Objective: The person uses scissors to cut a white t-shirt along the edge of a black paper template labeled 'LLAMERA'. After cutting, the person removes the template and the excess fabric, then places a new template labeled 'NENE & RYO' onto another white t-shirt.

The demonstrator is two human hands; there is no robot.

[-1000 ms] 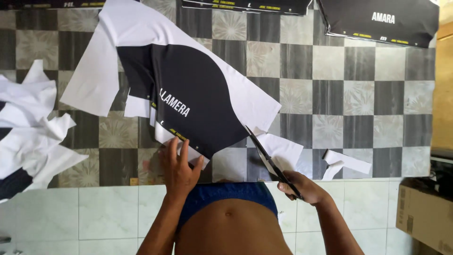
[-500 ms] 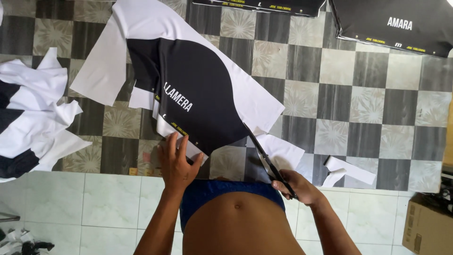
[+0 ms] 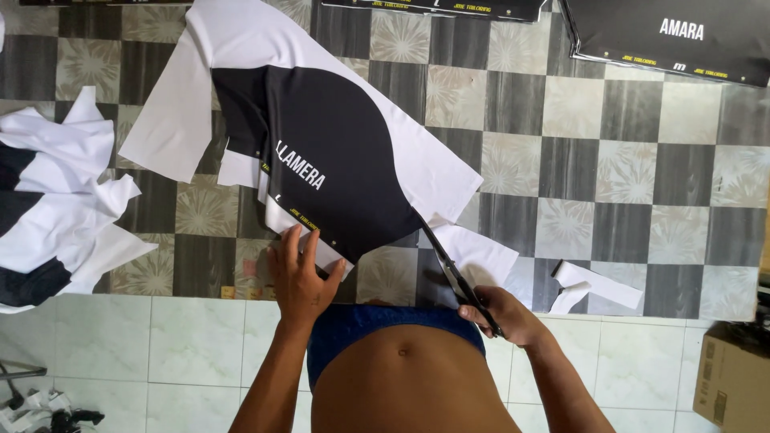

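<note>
Checkered grey tiles (image 3: 626, 216) cover the floor, giving way to pale tiles nearest the person. On the checkered part lies a white sheet (image 3: 241, 48) printed with a curved black panel (image 3: 345, 168), and everything else can be placed from that panel.

At the panel's lower left edge the left hand (image 3: 298, 277) lies flat with fingers spread, pressing the sheet's white margin to the floor; it grips nothing. At the panel's lower right point, the scissors (image 3: 457, 277) meet the sheet, blades slanting up toward the black edge (how far apart the blades stand cannot be told). The right hand (image 3: 505, 314) is closed around the scissor handles, below and right of the panel.

Just right of the panel's tip lies a white offcut (image 3: 481, 252), partly under the scissors. Farther right rests a small curled strip (image 3: 593, 285). Well left of the panel sits a heap of white and black scraps (image 3: 56, 200). Above and right of the panel, at the top edge, lies another black printed sheet (image 3: 674, 36). Far below and right of it stands a cardboard box (image 3: 734, 377).
</note>
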